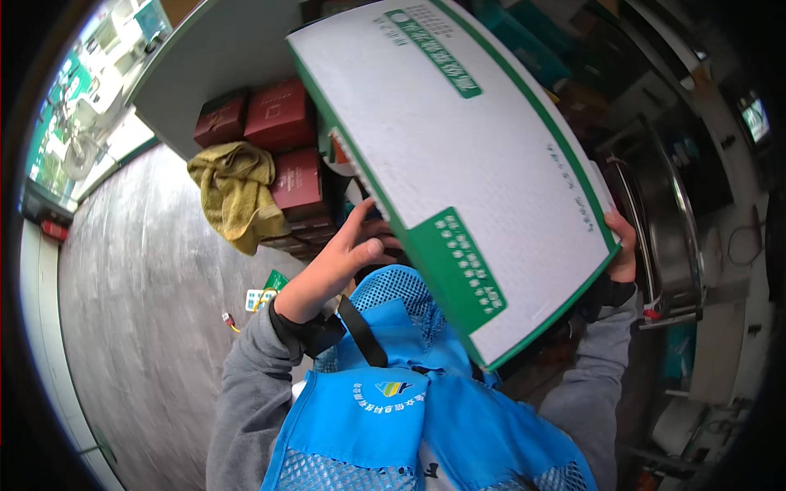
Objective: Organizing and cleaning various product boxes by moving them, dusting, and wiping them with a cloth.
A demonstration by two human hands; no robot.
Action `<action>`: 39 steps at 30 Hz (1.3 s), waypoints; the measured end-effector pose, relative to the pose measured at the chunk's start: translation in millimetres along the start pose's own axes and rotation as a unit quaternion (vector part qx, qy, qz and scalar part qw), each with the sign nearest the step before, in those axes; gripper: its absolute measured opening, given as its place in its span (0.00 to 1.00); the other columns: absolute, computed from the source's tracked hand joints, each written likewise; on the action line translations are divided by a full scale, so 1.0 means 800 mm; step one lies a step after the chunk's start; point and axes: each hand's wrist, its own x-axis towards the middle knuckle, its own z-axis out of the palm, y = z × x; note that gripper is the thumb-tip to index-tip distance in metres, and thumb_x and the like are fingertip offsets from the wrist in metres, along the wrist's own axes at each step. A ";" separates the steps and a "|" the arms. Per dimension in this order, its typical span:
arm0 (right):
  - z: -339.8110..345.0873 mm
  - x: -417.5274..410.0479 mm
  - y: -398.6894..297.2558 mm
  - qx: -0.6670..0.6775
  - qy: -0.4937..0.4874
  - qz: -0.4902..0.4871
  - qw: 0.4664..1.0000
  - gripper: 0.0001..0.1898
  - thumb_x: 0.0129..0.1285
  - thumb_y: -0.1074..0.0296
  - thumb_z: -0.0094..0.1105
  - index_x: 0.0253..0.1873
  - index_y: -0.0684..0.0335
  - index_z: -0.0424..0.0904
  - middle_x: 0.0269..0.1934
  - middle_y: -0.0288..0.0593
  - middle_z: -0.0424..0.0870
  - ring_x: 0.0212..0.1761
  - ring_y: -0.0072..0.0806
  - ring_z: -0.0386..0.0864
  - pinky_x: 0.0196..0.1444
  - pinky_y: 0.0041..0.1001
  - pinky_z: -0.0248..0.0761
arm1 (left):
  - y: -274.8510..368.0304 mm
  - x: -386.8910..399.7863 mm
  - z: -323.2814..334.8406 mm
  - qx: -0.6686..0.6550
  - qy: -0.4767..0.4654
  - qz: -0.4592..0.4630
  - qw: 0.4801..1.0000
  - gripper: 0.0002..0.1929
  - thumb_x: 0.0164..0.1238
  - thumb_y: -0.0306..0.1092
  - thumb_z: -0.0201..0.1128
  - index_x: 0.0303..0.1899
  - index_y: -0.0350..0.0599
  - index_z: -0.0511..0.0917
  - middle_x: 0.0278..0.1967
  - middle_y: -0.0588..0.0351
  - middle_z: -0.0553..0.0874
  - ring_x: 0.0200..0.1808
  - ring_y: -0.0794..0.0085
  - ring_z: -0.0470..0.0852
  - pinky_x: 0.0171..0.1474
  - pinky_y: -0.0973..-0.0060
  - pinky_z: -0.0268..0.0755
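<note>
A large white and green cardboard carton point(466, 166) with printed writing is tilted in front of my chest. My right hand point(622, 245) grips its right edge near the lower corner. At the carton's left side is my left hand point(353, 245), its thumb and index finger apart. The other left fingertips are partly hidden, so whether they hold the carton cannot be told. A whitish serrated cardboard edge point(356, 166) runs along that side, just above the left fingers. The carton's underside is out of sight.
Left of the carton, several dark red boxes point(279, 116) are stacked, with a yellow-green towel point(236, 190) hanging over them. A yellow cable point(265, 297) lies lower down by a white and green item. Metal-framed furniture point(681, 227) stands at right. Grey floor point(141, 307) extends left.
</note>
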 end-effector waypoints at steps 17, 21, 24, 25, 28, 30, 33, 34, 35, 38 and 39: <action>0.065 -0.158 0.060 -0.003 0.138 -0.202 0.969 0.44 0.44 0.58 0.57 0.66 0.73 0.51 0.59 0.49 0.65 0.60 0.31 0.64 0.62 0.26 0.52 | 0.055 0.041 0.069 0.009 0.032 0.005 0.999 0.43 0.47 0.54 0.62 0.60 0.33 0.56 0.50 0.49 0.72 0.51 0.69 0.73 0.53 0.72 0.67; 0.063 -0.215 0.081 0.025 0.256 -0.254 0.932 0.40 0.44 0.59 0.56 0.63 0.72 0.54 0.52 0.51 0.69 0.50 0.33 0.71 0.53 0.28 0.65 | 0.069 0.078 0.098 0.033 -0.083 0.035 0.995 0.45 0.48 0.51 0.62 0.63 0.34 0.50 0.58 0.46 0.64 0.59 0.66 0.64 0.59 0.72 0.58; 0.063 -0.241 0.102 0.047 0.263 -0.285 0.921 0.39 0.46 0.60 0.54 0.64 0.70 0.53 0.55 0.53 0.67 0.51 0.36 0.71 0.53 0.30 0.65 | 0.065 0.093 0.102 0.091 -0.161 0.060 0.981 0.47 0.48 0.50 0.64 0.64 0.33 0.47 0.59 0.43 0.61 0.62 0.62 0.59 0.63 0.70 0.52; 0.067 -0.248 0.103 0.050 0.287 -0.293 0.911 0.38 0.47 0.60 0.53 0.64 0.70 0.53 0.56 0.54 0.66 0.52 0.38 0.71 0.53 0.31 0.64 | 0.068 0.098 0.112 0.086 -0.183 0.071 0.977 0.48 0.47 0.49 0.64 0.64 0.32 0.46 0.59 0.42 0.61 0.62 0.60 0.58 0.64 0.70 0.50; 0.027 -0.294 0.106 0.038 0.260 -0.263 0.928 0.38 0.47 0.59 0.54 0.64 0.70 0.53 0.56 0.54 0.66 0.52 0.38 0.70 0.53 0.31 0.65 | 0.054 0.119 0.112 0.119 -0.214 0.111 0.963 0.51 0.46 0.53 0.65 0.61 0.24 0.46 0.57 0.35 0.61 0.61 0.56 0.59 0.63 0.70 0.52; 0.019 -0.294 0.101 0.037 0.244 -0.233 0.941 0.39 0.47 0.59 0.54 0.64 0.69 0.52 0.56 0.54 0.65 0.52 0.38 0.70 0.53 0.31 0.65 | 0.051 0.131 0.114 0.122 -0.217 0.110 0.962 0.51 0.46 0.54 0.65 0.60 0.23 0.46 0.56 0.34 0.61 0.61 0.55 0.60 0.62 0.70 0.54; 0.004 -0.293 0.087 0.032 0.229 -0.190 0.954 0.39 0.47 0.59 0.55 0.64 0.69 0.52 0.57 0.55 0.65 0.53 0.39 0.70 0.53 0.32 0.66 | 0.056 0.155 0.107 0.115 -0.265 0.102 0.952 0.53 0.45 0.56 0.64 0.59 0.20 0.45 0.55 0.31 0.61 0.59 0.54 0.62 0.60 0.71 0.57; 0.014 -0.269 0.079 0.030 0.225 -0.177 0.958 0.40 0.47 0.59 0.56 0.64 0.68 0.51 0.57 0.55 0.65 0.53 0.39 0.70 0.53 0.32 0.66 | 0.059 0.161 0.104 0.113 -0.279 0.079 0.950 0.53 0.45 0.55 0.64 0.62 0.26 0.44 0.58 0.35 0.59 0.61 0.56 0.58 0.62 0.70 0.53; 0.006 -0.267 0.072 0.028 0.220 -0.164 0.961 0.40 0.47 0.59 0.56 0.64 0.68 0.51 0.57 0.55 0.65 0.53 0.39 0.70 0.53 0.32 0.66 | 0.062 0.165 0.100 0.110 -0.292 0.056 0.948 0.53 0.45 0.54 0.64 0.65 0.31 0.42 0.60 0.39 0.58 0.63 0.57 0.55 0.64 0.69 0.48; 0.015 -0.210 0.046 0.014 0.215 -0.129 0.968 0.40 0.47 0.59 0.57 0.65 0.68 0.51 0.57 0.55 0.65 0.54 0.40 0.70 0.53 0.32 0.67 | 0.066 0.174 0.087 0.109 -0.284 0.058 0.951 0.54 0.43 0.54 0.65 0.65 0.31 0.41 0.60 0.41 0.56 0.63 0.58 0.54 0.64 0.69 0.47; 0.006 -0.210 0.043 0.009 0.215 -0.119 0.969 0.41 0.47 0.59 0.58 0.65 0.67 0.51 0.57 0.55 0.65 0.54 0.40 0.70 0.53 0.32 0.67 | 0.062 0.178 0.079 0.123 -0.277 0.080 0.950 0.55 0.43 0.54 0.65 0.65 0.32 0.41 0.60 0.42 0.55 0.63 0.58 0.54 0.65 0.69 0.47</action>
